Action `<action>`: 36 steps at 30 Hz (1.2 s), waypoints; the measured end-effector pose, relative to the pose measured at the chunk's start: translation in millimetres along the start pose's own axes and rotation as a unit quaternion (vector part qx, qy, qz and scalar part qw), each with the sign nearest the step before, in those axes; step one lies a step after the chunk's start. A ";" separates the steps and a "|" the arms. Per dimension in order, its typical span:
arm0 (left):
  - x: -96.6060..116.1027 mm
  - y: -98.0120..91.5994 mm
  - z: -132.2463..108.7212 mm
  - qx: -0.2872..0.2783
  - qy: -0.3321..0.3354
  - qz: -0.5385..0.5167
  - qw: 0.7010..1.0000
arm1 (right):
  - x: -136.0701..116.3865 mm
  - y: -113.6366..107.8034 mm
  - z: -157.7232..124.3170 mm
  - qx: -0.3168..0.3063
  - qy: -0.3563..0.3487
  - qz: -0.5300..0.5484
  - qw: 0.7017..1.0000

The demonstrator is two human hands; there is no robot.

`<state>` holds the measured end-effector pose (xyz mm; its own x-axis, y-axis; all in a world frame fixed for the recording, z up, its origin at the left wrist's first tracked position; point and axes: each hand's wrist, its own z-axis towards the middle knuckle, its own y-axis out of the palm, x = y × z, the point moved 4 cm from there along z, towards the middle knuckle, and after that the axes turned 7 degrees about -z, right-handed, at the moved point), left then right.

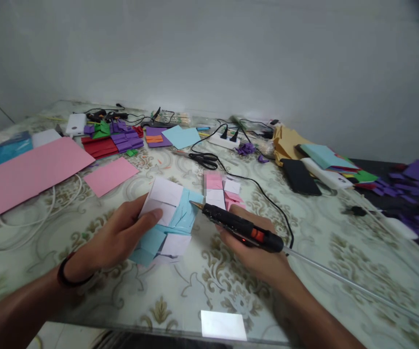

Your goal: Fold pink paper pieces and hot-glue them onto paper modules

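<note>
The folded paper piece [166,218] lay on the table [202,281], glue pen [238,225] just right of it; scissors [204,159] behind both, power strip [226,140] farther back, phone [299,177] rightward.

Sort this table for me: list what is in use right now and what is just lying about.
In use: left hand holding the blue and white folded paper; right hand gripping the glue gun, its tip by that paper.
Lying about: scissors, black phone, pink sheets, power strip, purple paper pieces.
</note>
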<state>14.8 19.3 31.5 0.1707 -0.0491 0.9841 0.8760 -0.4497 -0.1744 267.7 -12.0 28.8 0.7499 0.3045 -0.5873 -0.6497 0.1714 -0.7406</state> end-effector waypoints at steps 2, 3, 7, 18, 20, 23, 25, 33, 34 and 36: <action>-0.9 0.3 0.0 -0.006 0.002 0.001 1.000 | 0.1 0.3 -0.4 -0.002 -0.003 -0.001 1.000; -2.1 0.4 -0.2 -0.009 0.001 -0.001 1.000 | 0.1 0.4 -0.7 -0.001 -0.004 -0.001 1.000; -6.2 -1.2 -1.2 -0.004 -0.006 -0.008 1.000 | -0.4 0.0 -1.5 0.010 -0.015 0.004 1.000; -10.1 -7.1 -1.1 0.047 -0.004 -0.029 0.998 | -3.0 -0.6 0.5 0.032 -0.027 0.025 0.999; -11.9 -8.0 -1.3 0.055 -0.005 -0.043 0.998 | -3.1 0.0 0.6 0.028 -0.031 0.032 0.999; -11.8 -8.5 -1.1 0.071 -0.008 -0.057 0.996 | -3.4 0.2 0.7 0.027 -0.040 0.041 0.998; -9.9 -8.8 0.0 0.083 -0.009 -0.051 0.995 | -3.3 0.3 0.7 0.023 -0.042 0.043 0.998; -15.4 -17.5 7.3 0.158 -0.021 -0.053 0.986 | 7.5 2.8 3.9 -0.015 -0.026 0.007 1.000; -17.5 -18.3 7.9 0.162 -0.024 -0.065 0.984 | 9.6 5.1 4.5 -0.028 -0.033 0.002 0.999; -20.5 -19.9 9.3 0.172 -0.023 -0.093 0.980 | 13.6 11.1 5.7 -0.049 -0.053 -0.024 0.997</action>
<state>-1.9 37.6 14.5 0.0065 0.0493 0.9988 0.9929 -0.1187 -0.0006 270.0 -0.6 14.4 0.7591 0.3967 -0.5161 -0.5938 0.0972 -0.7987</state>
